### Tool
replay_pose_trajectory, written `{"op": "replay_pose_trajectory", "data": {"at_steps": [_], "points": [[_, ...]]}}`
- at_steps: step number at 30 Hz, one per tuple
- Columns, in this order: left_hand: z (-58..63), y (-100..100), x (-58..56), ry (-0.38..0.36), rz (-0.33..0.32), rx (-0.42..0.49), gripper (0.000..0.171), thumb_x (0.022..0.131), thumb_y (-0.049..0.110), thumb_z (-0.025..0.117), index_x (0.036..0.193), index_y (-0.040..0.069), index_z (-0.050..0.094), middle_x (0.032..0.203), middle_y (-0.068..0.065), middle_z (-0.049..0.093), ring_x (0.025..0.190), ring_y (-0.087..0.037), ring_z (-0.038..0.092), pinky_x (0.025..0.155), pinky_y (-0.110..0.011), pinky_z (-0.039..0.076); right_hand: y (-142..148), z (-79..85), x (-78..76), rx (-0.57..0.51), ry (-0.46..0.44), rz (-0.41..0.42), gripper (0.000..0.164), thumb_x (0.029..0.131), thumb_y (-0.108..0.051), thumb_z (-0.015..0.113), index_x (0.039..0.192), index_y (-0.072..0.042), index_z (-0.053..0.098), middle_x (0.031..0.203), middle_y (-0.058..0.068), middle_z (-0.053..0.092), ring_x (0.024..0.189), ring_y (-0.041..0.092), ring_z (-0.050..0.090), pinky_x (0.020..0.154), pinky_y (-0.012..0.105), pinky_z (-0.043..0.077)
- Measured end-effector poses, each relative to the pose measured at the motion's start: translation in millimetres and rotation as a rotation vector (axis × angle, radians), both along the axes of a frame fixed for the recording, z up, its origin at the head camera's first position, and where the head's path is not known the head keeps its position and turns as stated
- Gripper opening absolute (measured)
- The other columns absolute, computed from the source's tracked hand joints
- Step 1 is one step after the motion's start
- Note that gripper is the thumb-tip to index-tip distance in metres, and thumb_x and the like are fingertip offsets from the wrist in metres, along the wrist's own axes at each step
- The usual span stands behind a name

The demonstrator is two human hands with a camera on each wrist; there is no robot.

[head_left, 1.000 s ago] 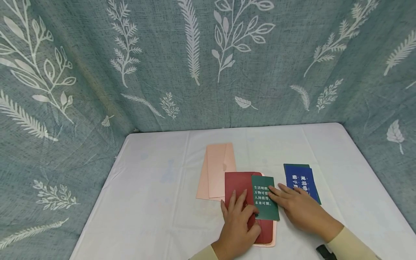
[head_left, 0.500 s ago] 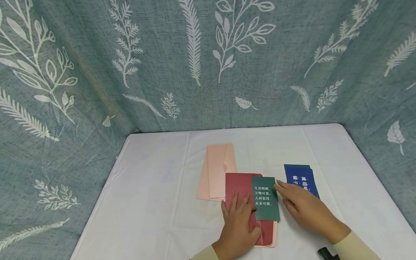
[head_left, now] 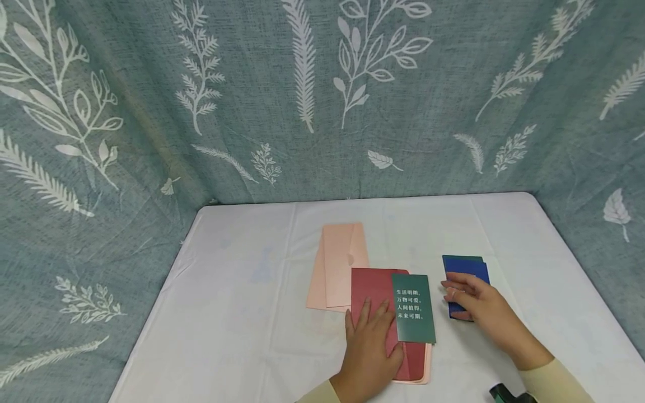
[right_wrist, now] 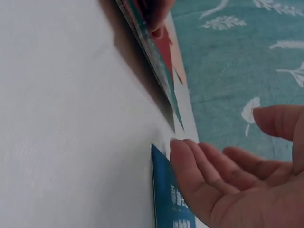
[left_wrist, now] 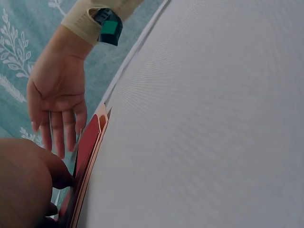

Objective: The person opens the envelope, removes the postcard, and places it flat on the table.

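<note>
"Two hands over the worktop [head_left: 237, 336], then. What is each one at?"

"The left hand [head_left: 369, 347] rests on a red envelope [head_left: 367, 282], fingers spread a little and laid out over it. The right hand [head_left: 478, 305] is over a blue card [head_left: 466, 265], its fingers extended, the thumb apart from them, clamped on nothing."

"Is it touching that card?"

"I cannot tell; the right wrist view puts the fingers just beside its edge."

"And the green card [head_left: 415, 331] with white writing?"

"Lying on the right part of the red envelope, its edge jutting past it, just beside the left hand's fingers. Pink paper [head_left: 428, 369] shows under the red."

"Anything else?"

"A dark green card [head_left: 475, 258] peeks from under the blue one, and two overlapping pink envelopes [head_left: 336, 263] lie beyond the left hand."
</note>
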State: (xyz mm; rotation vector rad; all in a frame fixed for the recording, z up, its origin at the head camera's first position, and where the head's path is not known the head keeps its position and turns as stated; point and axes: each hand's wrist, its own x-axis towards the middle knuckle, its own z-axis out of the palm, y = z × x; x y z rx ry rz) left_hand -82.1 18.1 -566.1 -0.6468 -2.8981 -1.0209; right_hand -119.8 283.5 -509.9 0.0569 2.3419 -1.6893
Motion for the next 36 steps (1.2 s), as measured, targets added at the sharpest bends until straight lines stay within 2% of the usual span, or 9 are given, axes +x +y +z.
{"op": "replay_pose_trajectory", "data": {"at_steps": [2, 7, 17, 28, 36], "points": [[0.1, 0.1, 0.0, 0.012, -0.003, -0.026, 0.056, 0.097, 0.023, 0.074, 0.15, 0.007, 0.065, 0.165, -0.007, 0.051, 0.157, -0.044, 0.033, 0.112, -0.086, 0.014, 1.2, -1.3, -2.1, -0.059, -0.057, -0.014, 0.061, 0.116, -0.023, 0.055, 0.163, 0.01, 0.033, 0.157, 0.032, 0.05, 0.134, 0.043, 0.06, 0.09, 0.043, 0.062], [0.0, -0.3, 0.5, 0.041, -0.005, -0.087, 0.059, 0.099, 0.027, 0.072, 0.153, 0.006, 0.063, 0.166, -0.007, 0.049, 0.157, -0.041, 0.034, 0.113, -0.084, 0.017, 1.6, -8.8, -4.5, -0.174, -0.133, -0.026, 0.061, 0.117, -0.022, 0.053, 0.163, 0.011, 0.031, 0.154, 0.034, 0.051, 0.132, 0.043, 0.062, 0.088, 0.046, 0.063], [1.5, -0.6, 0.5, 0.02, -0.022, -0.163, 0.062, 0.104, 0.033, 0.067, 0.158, 0.004, 0.058, 0.171, -0.006, 0.041, 0.16, -0.038, 0.028, 0.116, -0.081, 0.015, -9.9, -17.3, -5.6, -0.28, -0.194, -0.049, 0.062, 0.115, -0.021, 0.057, 0.161, 0.012, 0.032, 0.142, 0.03, 0.06, 0.119, 0.037, 0.069, 0.085, 0.05, 0.063], [0.9, 0.1, 0.1, 0.005, -0.022, -0.173, 0.063, 0.105, 0.034, 0.066, 0.16, 0.005, 0.054, 0.173, -0.005, 0.038, 0.161, -0.037, 0.026, 0.116, -0.081, 0.014, -20.3, -22.8, -8.0, -0.305, -0.207, -0.022, 0.066, 0.112, -0.019, 0.061, 0.159, 0.017, 0.033, 0.129, 0.026, 0.064, 0.108, 0.032, 0.07, 0.084, 0.049, 0.064], [-1.4, 0.7, 0.4, 0.01, -0.021, -0.159, 0.064, 0.106, 0.035, 0.067, 0.161, 0.005, 0.054, 0.173, -0.005, 0.038, 0.161, -0.038, 0.026, 0.117, -0.081, 0.013, -23.9, -31.1, -9.4, -0.249, -0.182, -0.037, 0.061, 0.109, -0.013, 0.065, 0.156, 0.016, 0.039, 0.116, 0.019, 0.07, 0.098, 0.027, 0.072, 0.076, 0.043, 0.065]]}}
